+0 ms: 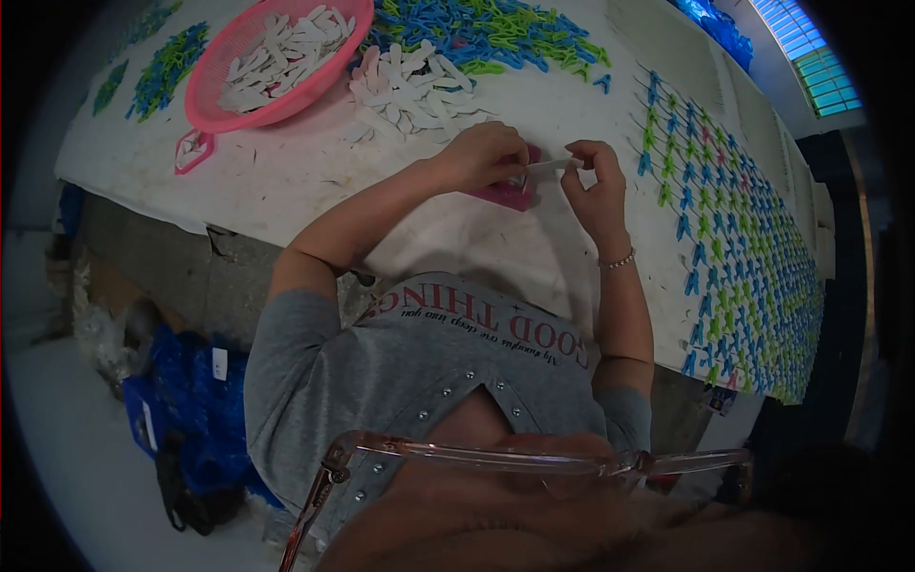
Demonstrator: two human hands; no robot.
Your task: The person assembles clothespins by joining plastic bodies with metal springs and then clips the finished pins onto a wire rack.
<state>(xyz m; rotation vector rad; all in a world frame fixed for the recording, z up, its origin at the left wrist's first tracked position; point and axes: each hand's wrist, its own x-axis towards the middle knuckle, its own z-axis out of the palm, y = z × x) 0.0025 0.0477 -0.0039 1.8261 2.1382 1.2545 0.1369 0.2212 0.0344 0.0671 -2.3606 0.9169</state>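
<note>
My right hand [596, 186] pinches one end of a thin white strip-shaped piece [551, 166] between thumb and forefinger. At the strip's other end, my left hand [488, 157] has its fingers closed; its fingertips are partly hidden. Under and beside the left fingers lies a small pink block-like item [517, 197] on the table, largely covered by the hand. A heap of similar white pieces [410, 95] lies just beyond my left hand.
A pink basket [195, 100] holding more white pieces stands at the far left. Blue and green clothespins [486, 33] are piled behind. Rows of clipped clothespins [734, 219] cover the right side of the white-covered table [286, 181]. Blue bags [195, 405] lie on the floor at left.
</note>
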